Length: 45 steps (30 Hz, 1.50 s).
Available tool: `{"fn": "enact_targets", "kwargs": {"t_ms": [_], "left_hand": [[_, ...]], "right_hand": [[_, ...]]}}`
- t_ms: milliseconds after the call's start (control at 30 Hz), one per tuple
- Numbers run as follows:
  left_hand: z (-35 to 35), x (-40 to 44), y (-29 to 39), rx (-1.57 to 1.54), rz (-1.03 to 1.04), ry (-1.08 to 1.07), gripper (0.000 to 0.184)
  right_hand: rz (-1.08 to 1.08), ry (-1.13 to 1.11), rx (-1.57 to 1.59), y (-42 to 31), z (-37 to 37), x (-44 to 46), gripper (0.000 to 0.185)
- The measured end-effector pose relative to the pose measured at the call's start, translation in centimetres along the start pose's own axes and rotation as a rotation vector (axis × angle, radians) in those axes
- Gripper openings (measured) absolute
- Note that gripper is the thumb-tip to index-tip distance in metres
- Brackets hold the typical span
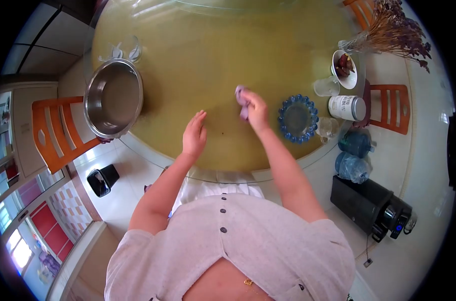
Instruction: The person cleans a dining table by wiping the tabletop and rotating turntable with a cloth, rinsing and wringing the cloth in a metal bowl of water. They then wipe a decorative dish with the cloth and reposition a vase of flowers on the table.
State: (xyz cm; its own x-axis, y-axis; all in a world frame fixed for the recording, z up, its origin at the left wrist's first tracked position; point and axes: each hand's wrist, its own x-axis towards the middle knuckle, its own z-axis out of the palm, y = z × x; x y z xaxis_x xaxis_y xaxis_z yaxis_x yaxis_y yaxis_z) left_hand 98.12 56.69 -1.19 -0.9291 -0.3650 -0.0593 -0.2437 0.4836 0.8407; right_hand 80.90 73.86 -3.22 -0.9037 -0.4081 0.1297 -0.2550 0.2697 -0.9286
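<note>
My right hand [258, 111] grips a bunched purple cloth [242, 100] against the glass-topped round table [208, 75]. To the left, my left hand [195, 134] rests near the table's front, its fingers stretched out and nothing in it. A small dark speck [223, 133] lies on the tabletop between my two hands. Just right of my right hand sits a blue glass dish [297, 119] with a beaded rim. At the table's left edge stands a large steel basin [114, 98], well apart from my left hand.
On the right are a clear cup [327, 87], a white-labelled jar [346, 108], a white bowl [344, 70] with dark red food, and dried flowers [393, 32]. Wooden chairs [60, 125] flank the table. Water bottles [352, 167], a black dispenser [363, 203] and a black bin [102, 179] stand on the floor.
</note>
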Motion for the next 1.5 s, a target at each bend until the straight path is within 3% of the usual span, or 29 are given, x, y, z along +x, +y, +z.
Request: {"fn": "enact_targets", "kwargs": {"t_ms": [67,133,267,367,433,467,533,567,600,633,667,733,767,833,933,1167,1267,1367,1500], "left_hand": [[0.5,0.4,-0.3,0.084,0.051,0.061,0.041],[1.5,0.5,-0.6,0.341,0.052,0.127,0.044],[1.8,-0.9,-0.6,0.358,0.138,-0.057,0.045],[1.4,-1.8,0.0,0.272,0.240,-0.117,0.041],[0.7,-2.8,1.2,0.172,-0.010,-0.301,0.035],[0.7,-3.3,1.5,0.169,-0.015,-0.293,0.035],[0.6,-4.3,1.8,-0.076,-0.321,-0.428,0.030],[0.8,-4.9,1.2,-0.077,-0.329,-0.418,0.030],[1.2,-5.6,0.3,-0.459,-0.503,-0.389,0.029],[1.4,-6.2,0.2,-0.846,-0.671,-0.345,0.029],[1.5,-6.8,0.1,-0.852,-0.680,-0.333,0.029],[1.1,-7.0,0.9,-1.143,-0.861,-0.268,0.037],[1.3,-7.3,0.7,-1.136,-0.864,-0.268,0.043],[1.8,-7.9,0.3,-1.137,-0.856,-0.245,0.043],[1.9,-8.5,0.1,-1.171,-0.881,-0.257,0.043],[1.5,-9.7,-0.4,-1.186,-0.989,-0.466,0.043],[1.5,-9.9,-0.7,-1.130,-1.031,-0.425,0.043],[1.2,-10.0,-0.8,-1.127,-1.040,-0.433,0.043],[0.9,-10.3,-1.6,-1.093,-1.015,-0.474,0.043]], "right_hand": [[-0.066,-0.010,-0.094,1.3,-0.1,3.3,0.032],[-0.330,-0.131,-0.617,1.6,1.0,5.0,0.037],[-0.493,-0.349,-0.679,0.4,4.5,3.3,0.039],[-0.612,-0.592,-0.507,-0.7,4.3,-0.8,0.036],[-0.613,-0.647,-0.453,-0.8,3.5,-5.1,0.036],[-0.644,-0.648,-0.422,-0.8,2.9,-7.1,0.035],[-0.681,-0.657,-0.383,-1.4,1.9,-8.5,0.034],[-0.508,-0.629,-0.259,-1.4,1.2,-8.7,0.031],[-0.332,-0.600,-0.138,-1.4,0.5,-8.9,0.029],[-0.339,-0.436,-0.104,-0.6,0.3,-8.2,0.027],[-0.344,-0.272,-0.070,0.5,0.2,-6.8,0.025],[-0.343,-0.278,-0.187,1.3,-1.2,-3.9,0.032],[-0.342,-0.286,-0.186,1.1,-2.0,-3.5,0.032],[-0.418,-0.374,-0.723,0.5,-3.0,-2.7,0.045],[-0.401,-0.460,-0.797,1.2,-3.1,-2.8,0.057],[-0.369,-0.395,-0.804,0.9,-0.9,-8.3,0.058],[-0.292,-0.397,-0.793,-0.6,2.7,-13.7,0.054],[-0.446,-0.297,-0.721,-1.1,4.7,-15.2,0.041],[-0.148,-0.158,-0.012,-2.3,4.2,-9.1,0.026]]}}
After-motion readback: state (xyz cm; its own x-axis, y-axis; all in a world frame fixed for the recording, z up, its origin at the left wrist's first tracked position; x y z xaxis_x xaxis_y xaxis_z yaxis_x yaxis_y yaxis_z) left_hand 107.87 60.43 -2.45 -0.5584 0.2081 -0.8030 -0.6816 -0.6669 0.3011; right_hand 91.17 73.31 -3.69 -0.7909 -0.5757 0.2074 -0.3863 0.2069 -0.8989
